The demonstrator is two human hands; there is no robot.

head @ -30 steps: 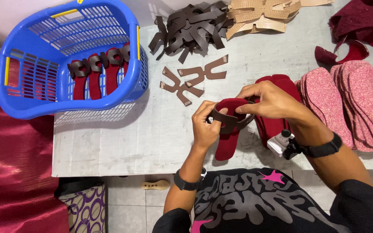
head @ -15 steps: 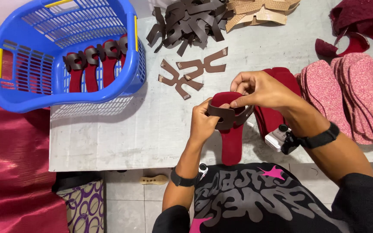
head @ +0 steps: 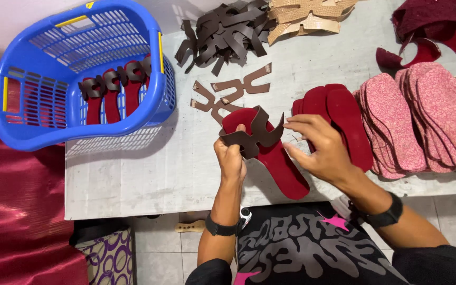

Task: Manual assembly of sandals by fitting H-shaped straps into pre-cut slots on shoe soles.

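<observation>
The left hand [head: 231, 158] is clamping a dark brown Y-shaped leather strap [head: 253, 134] against a dark red felt insole [head: 275, 155] above the grey table [head: 133, 174]; the right hand [head: 320, 150], fingers spread loosely, is touching the strap's end, apparently fitting it, which calls for careful alignment

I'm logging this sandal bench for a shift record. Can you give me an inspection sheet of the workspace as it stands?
Surface: grey table, scuffed.
Job's things: red insole with brown strap piece across its top end.
Clutter: blue basket holding strapped red insoles; brown strap pile; tan pieces; two loose straps; red insole stack; pink soles.
Hands: left hand grips the strap and insole; right hand open beside them.
Cables: nothing seen.
Surroundings: red cloth, tiled floor.
</observation>
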